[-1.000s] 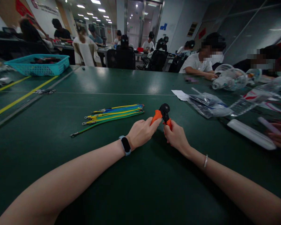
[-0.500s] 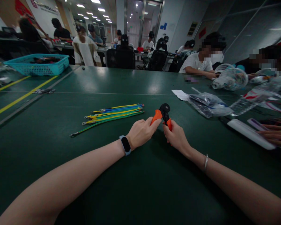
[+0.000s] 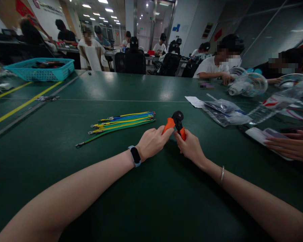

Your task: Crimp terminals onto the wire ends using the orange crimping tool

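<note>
A crimping tool (image 3: 178, 117) with a black head and orange handles is held just above the green table, its head pointing away from me. My left hand (image 3: 153, 141) is closed round the left handle, and my right hand (image 3: 190, 144) grips the right one. The handles are spread apart. Fingers hide most of both grips, and I cannot make out anything in the jaws. Left of the tool lies a bundle of yellow, green and blue wires (image 3: 123, 123) with ring terminals at their left ends. One green wire (image 3: 101, 135) sits slightly apart, nearest to my left forearm.
A turquoise basket (image 3: 65, 71) with dark tools stands at the far left. Clear plastic bags (image 3: 224, 112), a plastic bottle (image 3: 272, 102) and white fans (image 3: 249, 84) are on the right. Another person's hand (image 3: 290, 144) rests over a white object at the right edge.
My hands and the crimping tool are almost still. At the right edge, the other person's hand has slid left over the white object.
</note>
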{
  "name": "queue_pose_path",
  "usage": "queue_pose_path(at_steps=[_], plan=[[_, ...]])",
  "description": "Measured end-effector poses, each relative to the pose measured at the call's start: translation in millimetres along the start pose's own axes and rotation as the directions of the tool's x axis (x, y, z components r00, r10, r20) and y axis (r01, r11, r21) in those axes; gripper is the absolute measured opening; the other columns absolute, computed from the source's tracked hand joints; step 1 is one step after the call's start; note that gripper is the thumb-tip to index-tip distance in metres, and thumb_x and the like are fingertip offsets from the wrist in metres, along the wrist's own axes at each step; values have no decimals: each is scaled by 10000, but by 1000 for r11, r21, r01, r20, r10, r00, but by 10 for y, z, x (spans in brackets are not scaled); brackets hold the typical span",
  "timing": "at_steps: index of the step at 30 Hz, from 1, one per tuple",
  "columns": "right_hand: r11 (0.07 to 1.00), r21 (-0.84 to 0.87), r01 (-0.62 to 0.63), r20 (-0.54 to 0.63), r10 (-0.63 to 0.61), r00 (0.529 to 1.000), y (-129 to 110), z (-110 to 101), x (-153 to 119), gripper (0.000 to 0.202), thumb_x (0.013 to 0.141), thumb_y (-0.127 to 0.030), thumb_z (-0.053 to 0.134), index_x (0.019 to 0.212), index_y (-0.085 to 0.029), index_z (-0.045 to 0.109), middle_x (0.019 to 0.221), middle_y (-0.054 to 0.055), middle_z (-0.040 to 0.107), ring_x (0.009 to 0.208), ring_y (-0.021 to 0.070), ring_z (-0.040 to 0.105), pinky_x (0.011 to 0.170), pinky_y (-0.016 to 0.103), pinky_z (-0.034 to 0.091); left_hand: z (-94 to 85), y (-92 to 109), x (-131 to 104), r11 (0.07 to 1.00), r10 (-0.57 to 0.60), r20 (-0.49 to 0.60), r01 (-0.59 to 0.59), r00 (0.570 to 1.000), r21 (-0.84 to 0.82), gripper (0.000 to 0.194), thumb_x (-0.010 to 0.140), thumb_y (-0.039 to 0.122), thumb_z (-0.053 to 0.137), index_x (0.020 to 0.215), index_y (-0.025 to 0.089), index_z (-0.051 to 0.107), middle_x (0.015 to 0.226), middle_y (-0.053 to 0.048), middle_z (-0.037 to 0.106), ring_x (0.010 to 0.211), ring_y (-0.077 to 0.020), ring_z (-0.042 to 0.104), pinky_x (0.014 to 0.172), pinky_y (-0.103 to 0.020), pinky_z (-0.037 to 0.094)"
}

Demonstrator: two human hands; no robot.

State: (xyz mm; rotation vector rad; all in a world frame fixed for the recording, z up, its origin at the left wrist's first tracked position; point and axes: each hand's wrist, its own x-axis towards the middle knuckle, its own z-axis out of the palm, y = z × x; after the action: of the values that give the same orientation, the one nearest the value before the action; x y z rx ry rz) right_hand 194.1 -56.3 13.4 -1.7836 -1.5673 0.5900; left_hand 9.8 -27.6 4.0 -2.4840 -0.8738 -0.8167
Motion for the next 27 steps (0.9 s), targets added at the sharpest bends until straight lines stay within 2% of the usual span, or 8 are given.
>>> queue_pose_path(at_steps=[10, 18, 27], plan=[[1000, 8, 28, 21, -28, 999, -30, -20, -12, 268, 954, -461, 448, 832, -223, 456, 628, -5, 584, 431, 121, 549, 472, 279, 453, 8, 2, -6, 1000, -3, -2, 3, 1000, -8, 250, 1022, 174, 452, 1262, 162, 518, 1074, -71, 670, 768, -148, 659, 666, -273, 512], [996, 86, 7, 50, -12, 999, -44, -18, -21, 248, 944, -457, 442, 860, -224, 455, 650, -8, 571, 421, 118, 516, 400, 270, 456, -7, 0, -11, 1000, 4, -2, -4, 1000, -19, 267, 1022, 175, 442, 1278, 157, 515, 1090, -83, 669, 786, -160, 670, 674, -282, 522], [997, 78, 12, 55, -16, 998, -25, -16, -11, 234, 949, -439, 443, 859, -224, 464, 624, -24, 566, 401, 114, 521, 398, 261, 450, -8, 4, 3, 999, -17, 11, 17, 1000, -28, 263, 1016, 179, 466, 1273, 159, 523, 1075, -72, 668, 756, -154, 655, 660, -280, 504]])
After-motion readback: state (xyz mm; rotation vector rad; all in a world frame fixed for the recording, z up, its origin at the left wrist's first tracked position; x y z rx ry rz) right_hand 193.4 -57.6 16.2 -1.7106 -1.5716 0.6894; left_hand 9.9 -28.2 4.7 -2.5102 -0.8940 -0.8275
